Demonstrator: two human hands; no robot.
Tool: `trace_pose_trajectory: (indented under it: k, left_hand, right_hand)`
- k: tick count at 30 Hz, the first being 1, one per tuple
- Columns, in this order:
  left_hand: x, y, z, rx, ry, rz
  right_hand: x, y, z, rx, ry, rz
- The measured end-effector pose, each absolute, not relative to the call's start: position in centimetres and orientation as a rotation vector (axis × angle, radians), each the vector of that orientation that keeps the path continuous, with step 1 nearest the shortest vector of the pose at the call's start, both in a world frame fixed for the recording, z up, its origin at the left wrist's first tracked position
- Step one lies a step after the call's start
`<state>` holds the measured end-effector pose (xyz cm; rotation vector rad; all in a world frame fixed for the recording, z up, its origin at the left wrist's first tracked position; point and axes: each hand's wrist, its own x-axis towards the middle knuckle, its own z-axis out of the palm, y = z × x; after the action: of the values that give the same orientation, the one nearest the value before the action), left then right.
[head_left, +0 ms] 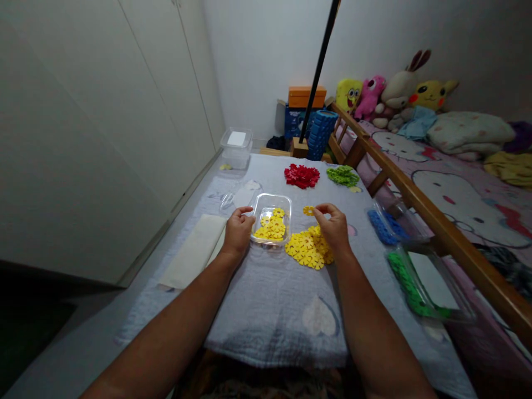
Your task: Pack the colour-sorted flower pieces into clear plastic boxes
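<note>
My left hand (pixel 239 228) is at the left wall of a clear plastic box (pixel 288 208), its fingers closed on the rim. Inside that box lie several yellow snowflake discs (pixel 272 226). Between thumb and fingertips, my right hand (pixel 333 224) pinches a single yellow snowflake disc (pixel 308 210), held to the right of the box. Just below it spreads a pile of yellow snowflake discs (pixel 306 247), partly hidden by the right hand.
Red pieces (pixel 302 175) and light green pieces (pixel 343 175) lie in heaps farther back. Boxes of blue pieces (pixel 384 226) and green pieces (pixel 409 282) stand along the right edge. A clear lid (pixel 239 197), a cream cloth (pixel 195 249) and stacked containers (pixel 236 147) are at left.
</note>
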<state>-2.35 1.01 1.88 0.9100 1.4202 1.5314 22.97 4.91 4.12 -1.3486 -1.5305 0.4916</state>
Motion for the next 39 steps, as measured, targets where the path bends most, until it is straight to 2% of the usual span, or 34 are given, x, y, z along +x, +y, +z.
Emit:
trace_pose_trajectory:
  k: [6, 16, 28, 33, 39]
  left_hand:
    - [-2.3, 0.8, 2.2, 0.904, 1.421, 1.529]
    - [-2.3, 0.9, 2.0, 0.912, 1.423, 1.532]
    - [-2.3, 0.9, 2.1, 0.911, 1.429, 1.528]
    - [-2.2, 0.8, 2.4, 0.895, 1.417, 1.531]
    - [-2.3, 0.8, 2.1, 0.917, 1.434, 1.524]
  right_hand:
    - [19.5, 2.6, 5.0, -1.123, -1.768, 0.379]
    - [16.8, 2.1, 3.9, -1.284, -2.04, 0.034]
    - [17.3, 2.1, 3.6, -1.248, -2.101, 0.091]
    - [20.2, 3.5, 3.9, -1.383, -1.954, 0.043]
    - [25.1, 5.8, 2.5, -1.766, -1.735, 0.002]
